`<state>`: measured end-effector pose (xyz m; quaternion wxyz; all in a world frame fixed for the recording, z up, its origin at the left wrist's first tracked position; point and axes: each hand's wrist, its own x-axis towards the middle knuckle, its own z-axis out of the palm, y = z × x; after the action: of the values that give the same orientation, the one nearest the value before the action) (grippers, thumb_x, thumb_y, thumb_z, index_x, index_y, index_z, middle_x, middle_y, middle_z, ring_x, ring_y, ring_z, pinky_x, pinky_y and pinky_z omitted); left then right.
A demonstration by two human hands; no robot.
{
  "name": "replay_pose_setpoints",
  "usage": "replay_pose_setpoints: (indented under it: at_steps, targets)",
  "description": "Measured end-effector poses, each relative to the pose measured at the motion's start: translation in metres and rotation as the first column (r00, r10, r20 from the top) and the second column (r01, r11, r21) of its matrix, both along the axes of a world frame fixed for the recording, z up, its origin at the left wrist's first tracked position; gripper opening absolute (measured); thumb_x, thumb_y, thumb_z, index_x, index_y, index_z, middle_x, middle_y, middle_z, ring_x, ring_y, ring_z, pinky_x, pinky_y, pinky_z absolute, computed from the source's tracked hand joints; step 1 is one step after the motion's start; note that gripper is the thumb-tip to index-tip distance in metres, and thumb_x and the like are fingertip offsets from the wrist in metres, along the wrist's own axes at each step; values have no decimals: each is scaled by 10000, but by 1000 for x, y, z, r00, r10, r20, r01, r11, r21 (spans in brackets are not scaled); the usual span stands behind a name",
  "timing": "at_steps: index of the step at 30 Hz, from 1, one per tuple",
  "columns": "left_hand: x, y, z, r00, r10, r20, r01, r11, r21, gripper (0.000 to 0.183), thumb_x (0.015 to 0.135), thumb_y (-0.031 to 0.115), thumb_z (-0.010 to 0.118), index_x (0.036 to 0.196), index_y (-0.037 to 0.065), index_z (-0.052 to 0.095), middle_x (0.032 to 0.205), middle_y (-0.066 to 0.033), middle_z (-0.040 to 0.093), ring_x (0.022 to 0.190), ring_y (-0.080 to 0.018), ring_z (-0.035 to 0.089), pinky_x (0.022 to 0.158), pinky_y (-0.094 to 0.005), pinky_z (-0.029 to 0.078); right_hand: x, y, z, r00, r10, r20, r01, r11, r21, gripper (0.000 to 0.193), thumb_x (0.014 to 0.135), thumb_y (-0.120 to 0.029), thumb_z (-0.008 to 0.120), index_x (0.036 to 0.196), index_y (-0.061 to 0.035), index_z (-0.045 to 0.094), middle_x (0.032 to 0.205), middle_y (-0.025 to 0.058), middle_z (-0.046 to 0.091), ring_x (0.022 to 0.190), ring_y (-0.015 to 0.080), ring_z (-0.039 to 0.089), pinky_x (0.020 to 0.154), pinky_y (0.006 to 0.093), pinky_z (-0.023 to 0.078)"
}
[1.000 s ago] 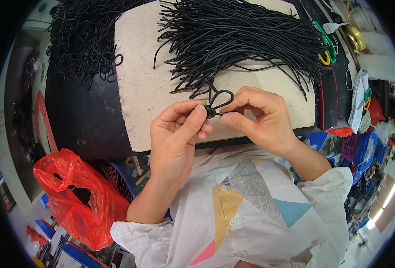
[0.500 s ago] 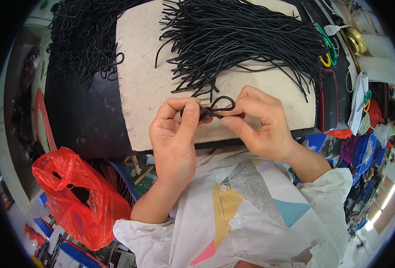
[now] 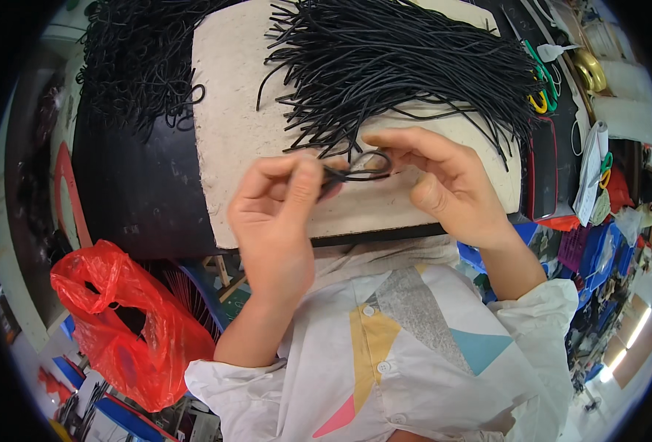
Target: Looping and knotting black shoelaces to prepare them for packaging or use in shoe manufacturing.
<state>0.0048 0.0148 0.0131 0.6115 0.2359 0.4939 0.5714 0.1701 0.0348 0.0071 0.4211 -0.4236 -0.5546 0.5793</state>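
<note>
Over the near part of a pale board (image 3: 256, 144), my left hand (image 3: 274, 221) pinches a thin black cord (image 3: 360, 177) between thumb and fingers. A knotted part of the cord sits at these fingertips, partly hidden and blurred. From there, a loop sticks out to the right. My right hand (image 3: 462, 184) is open at the loop's far end, thumb and forefinger spread apart. Whether its rear fingers touch the cord I cannot tell. Just beyond both hands, a thick bundle of straight black cords (image 3: 400, 66) lies across the board.
A heap of curled black cords (image 3: 138, 66) covers the far left of the black table (image 3: 149, 191). At right lie yellow- and green-handled tools (image 3: 538, 102) and a dark red-edged phone-like slab (image 3: 542, 169). A red plastic bag (image 3: 131, 331) hangs at the near left.
My right hand has let go of the cord, its thumb and forefinger spreading apart as it shifted right. My left hand moved slightly left, still gripping the cord.
</note>
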Motion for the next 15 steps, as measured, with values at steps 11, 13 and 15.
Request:
replay_pose_setpoints:
  at_steps: [11, 13, 15]
  targets:
    - [-15, 7, 7, 838, -544, 36, 540, 818, -200, 123, 800, 86, 616, 797, -36, 595, 699, -127, 629, 594, -151, 623, 545, -233, 518, 4, 5, 11, 963, 197, 184, -207, 978, 34, 126, 822, -111, 593, 795, 12, 593, 732, 14, 564, 697, 67, 502, 623, 212, 401]
    - [-18, 6, 12, 787, -610, 89, 616, 768, -178, 116, 792, 76, 623, 795, -35, 592, 704, -126, 629, 592, -142, 618, 539, -221, 511, 3, -1, 15, 972, 231, -35, -232, 939, -255, 143, 833, -129, 573, 774, 2, 573, 711, 14, 558, 696, 68, 494, 629, 237, 408]
    - [-20, 7, 14, 738, -666, 107, 675, 727, -130, 109, 787, 68, 627, 791, -33, 585, 698, -115, 624, 584, -126, 609, 515, -207, 495, 4, 1, 21, 927, 231, -295, -354, 797, -488, 156, 854, -137, 552, 785, 2, 538, 723, 3, 517, 688, 56, 462, 611, 212, 385]
